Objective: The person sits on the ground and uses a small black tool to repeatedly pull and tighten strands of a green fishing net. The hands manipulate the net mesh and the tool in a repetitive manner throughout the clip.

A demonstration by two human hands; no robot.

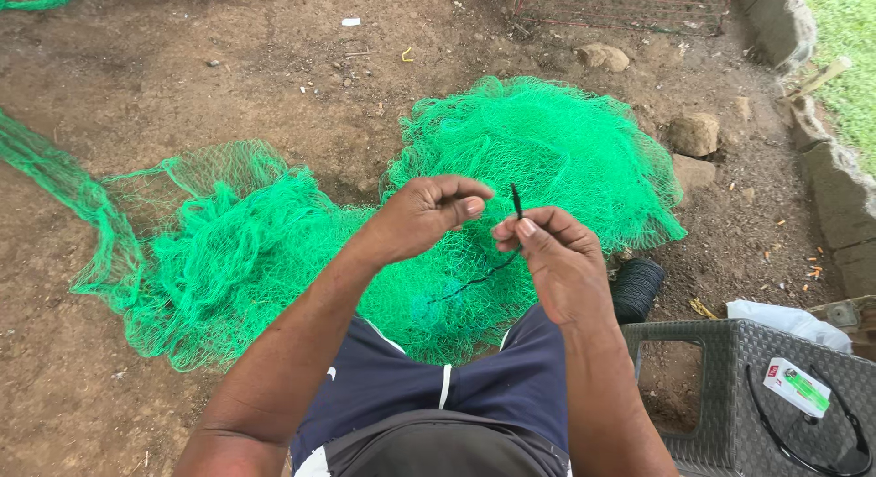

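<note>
While the green net (pixel 511 157) lies heaped on the dirt before the knees, the right hand (pixel 557 262) pinches a black cord (pixel 516 201) upright, the left hand (pixel 424 212) curled shut beside it, no stitch drawn tight yet.

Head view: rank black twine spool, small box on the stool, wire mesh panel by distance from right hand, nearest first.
From the right hand:
1. black twine spool, just right of it, on the ground.
2. small box, lower right, on the grey stool.
3. wire mesh panel, top edge, farthest.
</note>
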